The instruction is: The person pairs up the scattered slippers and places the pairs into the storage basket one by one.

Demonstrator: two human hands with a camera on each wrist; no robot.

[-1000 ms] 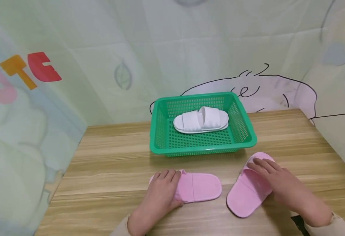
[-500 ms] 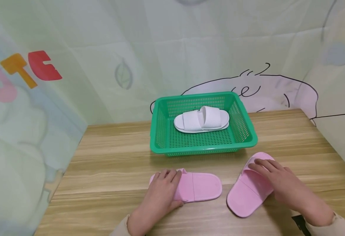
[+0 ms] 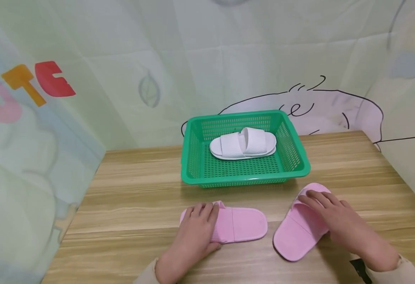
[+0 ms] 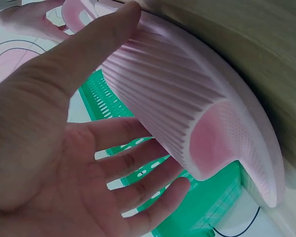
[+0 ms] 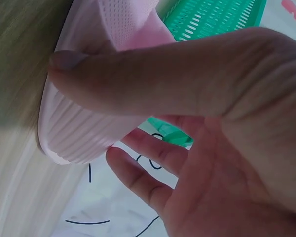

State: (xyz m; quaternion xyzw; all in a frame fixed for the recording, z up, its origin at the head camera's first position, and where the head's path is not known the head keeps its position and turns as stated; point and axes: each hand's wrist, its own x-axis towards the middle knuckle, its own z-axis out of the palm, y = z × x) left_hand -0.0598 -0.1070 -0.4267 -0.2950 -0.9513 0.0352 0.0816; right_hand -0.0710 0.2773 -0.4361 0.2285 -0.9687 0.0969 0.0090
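Note:
Two pink slippers lie on the wooden table. My left hand (image 3: 194,228) grips the left slipper (image 3: 248,224) at its ribbed strap (image 4: 158,84), thumb along the near side and fingers over the top. That slipper lies sideways, its heel to the right. My right hand (image 3: 340,217) holds the right slipper (image 3: 292,238) across its strap, thumb against one side in the right wrist view. This one is set at a slant, toe pointing away to the right. The hands cover part of both straps.
Behind the pink slippers stands a green plastic basket (image 3: 246,180) with slotted sides. A pair of white slippers (image 3: 230,145) lies in it, one overlapping the other. A printed cloth (image 3: 115,79) hangs along the table's back and sides.
The near strap edge of the left slipper rises very slightly under my left hand. Otherwise both hands, the pink slippers and the basket stay where they were.

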